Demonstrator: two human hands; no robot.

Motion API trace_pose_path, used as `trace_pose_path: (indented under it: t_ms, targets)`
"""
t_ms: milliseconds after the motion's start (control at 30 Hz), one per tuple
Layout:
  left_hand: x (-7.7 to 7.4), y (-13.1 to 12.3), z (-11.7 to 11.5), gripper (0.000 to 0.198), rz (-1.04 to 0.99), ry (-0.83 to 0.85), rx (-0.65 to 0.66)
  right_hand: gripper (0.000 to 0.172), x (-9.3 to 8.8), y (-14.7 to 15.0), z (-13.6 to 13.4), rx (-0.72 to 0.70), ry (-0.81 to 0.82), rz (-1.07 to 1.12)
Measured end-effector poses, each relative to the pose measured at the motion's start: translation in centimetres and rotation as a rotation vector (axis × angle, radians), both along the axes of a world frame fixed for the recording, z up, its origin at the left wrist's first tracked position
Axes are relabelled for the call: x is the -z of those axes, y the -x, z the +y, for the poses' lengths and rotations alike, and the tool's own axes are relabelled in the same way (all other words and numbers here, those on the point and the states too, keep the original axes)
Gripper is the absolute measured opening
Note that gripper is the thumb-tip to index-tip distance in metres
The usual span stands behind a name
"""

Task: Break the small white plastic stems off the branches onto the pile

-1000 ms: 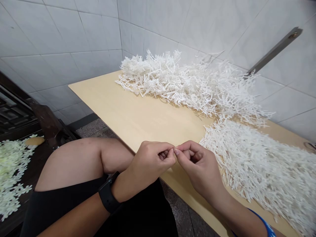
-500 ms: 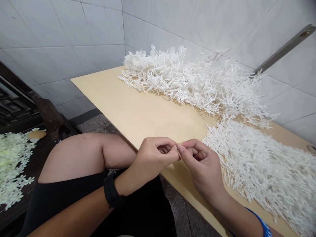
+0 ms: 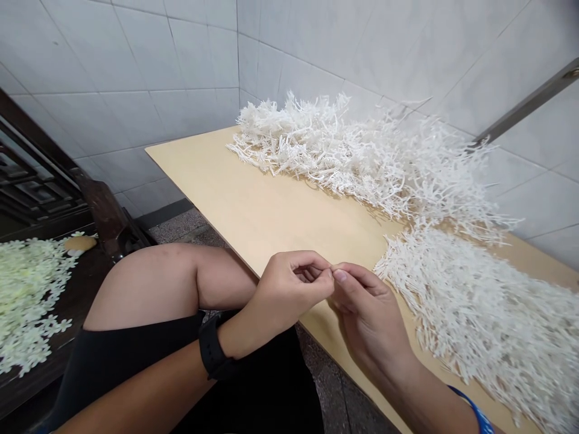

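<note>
My left hand and my right hand meet fingertip to fingertip above the near edge of a pale wooden board. Both are closed in a pinch, thumb against forefinger. Whatever lies between the fingertips is too small or too hidden to make out. Just right of my right hand spreads a pile of thin white plastic stems. Behind it, along the wall, runs a taller heap of white branching sprigs.
On a dark wooden seat at the left lies a heap of pale green-white artificial flowers, with a tan rounded object beside it. A metal bar slants along the tiled wall. My bare knee is beside the board.
The view has shifted slightly, so the scene sits a little further right and lower. My hands stay pinched together, with the right hand's fingers turned slightly.
</note>
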State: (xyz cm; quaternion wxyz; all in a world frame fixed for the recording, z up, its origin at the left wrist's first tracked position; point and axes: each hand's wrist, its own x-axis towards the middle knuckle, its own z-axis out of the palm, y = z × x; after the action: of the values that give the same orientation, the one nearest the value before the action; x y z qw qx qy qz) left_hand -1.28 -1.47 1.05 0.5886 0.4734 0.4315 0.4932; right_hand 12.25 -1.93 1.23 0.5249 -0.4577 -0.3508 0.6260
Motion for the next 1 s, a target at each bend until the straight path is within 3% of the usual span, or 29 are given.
trace_pose_path:
  t_ms: [133,367,533,667,833,1000]
  targets:
    - [0.1,-0.2,-0.1,0.010,-0.057,0.005,0.047,0.015,0.0,-0.4,0.3,-0.130,0.020,0.095]
    - [-0.4,0.2,-0.4,0.009,0.050,-0.092,-0.036,0.019,0.3,-0.9,0.6,-0.334,0.041,0.233]
    - [-1.1,0.4,-1.0,0.016,0.033,-0.180,0.041,0.022,0.0,-1.0,0.4,-0.355,0.078,0.265]
    - [-1.3,0.7,-1.2,0.022,0.152,-0.286,0.041,0.018,-0.1,-1.0,0.4,-0.354,0.082,0.292]
    - [-1.0,1.1,-1.1,0.024,0.555,-0.464,0.004,0.018,0.1,-1.0,0.5,-0.258,-0.025,0.058]
    - [0.0,1.3,-0.6,0.028,0.876,-0.533,0.070,0.015,-0.2,-1.0,0.3,-0.160,-0.248,-0.461]
